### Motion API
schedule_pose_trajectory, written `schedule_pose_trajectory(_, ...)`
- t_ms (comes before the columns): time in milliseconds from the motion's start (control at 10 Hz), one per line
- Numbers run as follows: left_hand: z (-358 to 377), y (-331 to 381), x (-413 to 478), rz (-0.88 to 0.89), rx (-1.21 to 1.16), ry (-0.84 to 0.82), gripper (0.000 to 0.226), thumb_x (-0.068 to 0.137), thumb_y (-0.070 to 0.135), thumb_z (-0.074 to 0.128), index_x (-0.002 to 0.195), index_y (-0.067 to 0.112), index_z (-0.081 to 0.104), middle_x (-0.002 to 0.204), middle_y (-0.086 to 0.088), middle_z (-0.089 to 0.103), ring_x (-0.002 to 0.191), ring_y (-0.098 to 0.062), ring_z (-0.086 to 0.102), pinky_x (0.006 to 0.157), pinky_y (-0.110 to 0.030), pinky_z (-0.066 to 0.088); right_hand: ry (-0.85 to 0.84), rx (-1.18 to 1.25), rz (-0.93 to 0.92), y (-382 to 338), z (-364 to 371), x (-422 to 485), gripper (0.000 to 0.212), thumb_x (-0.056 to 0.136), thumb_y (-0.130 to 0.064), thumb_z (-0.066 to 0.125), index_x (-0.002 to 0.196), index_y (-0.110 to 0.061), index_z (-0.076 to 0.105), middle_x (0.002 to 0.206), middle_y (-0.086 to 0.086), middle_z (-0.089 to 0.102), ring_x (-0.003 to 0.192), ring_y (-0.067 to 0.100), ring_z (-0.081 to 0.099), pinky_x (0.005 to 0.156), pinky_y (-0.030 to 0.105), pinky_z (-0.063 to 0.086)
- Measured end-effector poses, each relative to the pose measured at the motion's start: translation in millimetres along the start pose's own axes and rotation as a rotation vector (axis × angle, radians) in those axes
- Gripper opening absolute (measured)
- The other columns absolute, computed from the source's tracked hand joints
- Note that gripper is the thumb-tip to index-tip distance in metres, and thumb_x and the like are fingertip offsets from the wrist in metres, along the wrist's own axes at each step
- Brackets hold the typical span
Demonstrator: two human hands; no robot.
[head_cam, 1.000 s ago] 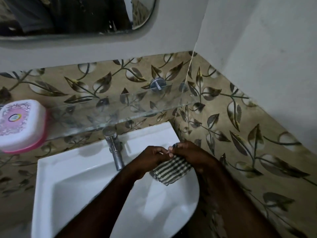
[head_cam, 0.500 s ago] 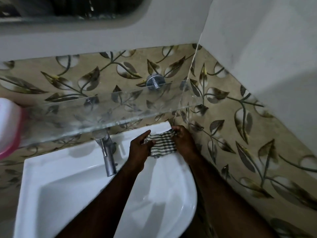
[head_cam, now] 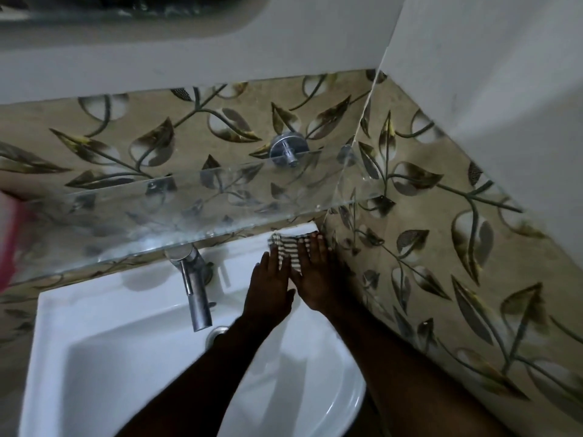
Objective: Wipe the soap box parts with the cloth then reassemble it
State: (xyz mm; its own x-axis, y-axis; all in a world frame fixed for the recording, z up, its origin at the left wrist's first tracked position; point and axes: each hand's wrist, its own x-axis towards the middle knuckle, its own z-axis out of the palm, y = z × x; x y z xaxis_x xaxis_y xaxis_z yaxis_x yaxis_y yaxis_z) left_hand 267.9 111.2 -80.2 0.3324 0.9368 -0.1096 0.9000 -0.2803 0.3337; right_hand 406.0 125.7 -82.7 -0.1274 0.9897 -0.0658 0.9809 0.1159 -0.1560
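A folded striped cloth (head_cam: 290, 247) lies on the back right corner of the white sink (head_cam: 126, 310), under the glass shelf's right end. My left hand (head_cam: 271, 285) and my right hand (head_cam: 315, 272) lie flat side by side with straight fingers pressing on the cloth. The pink and white soap box (head_cam: 11, 238) is only a blurred sliver at the far left edge, on the glass shelf.
A glass shelf (head_cam: 195, 209) runs along the leaf-patterned tile wall above the sink, held by a chrome bracket (head_cam: 288, 149). A chrome tap (head_cam: 194, 288) stands left of my hands. The tiled side wall (head_cam: 441, 247) is close on the right.
Both hands carried the cloth from over the basin up to the sink's back right corner and laid it flat; the fingers went from pinching it to pressing on it. The view shifted right.
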Motion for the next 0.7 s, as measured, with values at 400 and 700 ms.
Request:
schedule_pose_trajectory(400, -11, 7, -8, -0.101, 0.194, -0.067, 0.090, 0.090, 0.041, 0.054, 0.154, 0.011, -0.002, 0.163, -0.016, -0.007, 0.149, -0.036, -0.010, 0.113, -0.068, -0.003, 0.036, -0.037, -0.031, -2, -21, -3, 0.069, 0.089, -0.055, 0.044, 0.137, -0.006, 0.054, 0.145, 0.021, 0.047, 0.137, 0.038, 0.041, 0.110, 0.060, 0.031)
schedule_pose_trajectory(700, -88, 25, -41, 0.096, 0.166, -0.012, 0.045, 0.088, 0.030, 0.057, 0.128, 0.012, 0.051, 0.127, -0.012, 0.058, 0.119, -0.031, 0.052, 0.096, -0.039, 0.041, 0.047, 0.127, -0.109, -36, -75, -23, 0.019, 0.076, -0.014, 0.068, 0.092, -0.005, 0.074, 0.097, 0.017, 0.073, 0.099, 0.036, 0.067, 0.091, 0.044, 0.046)
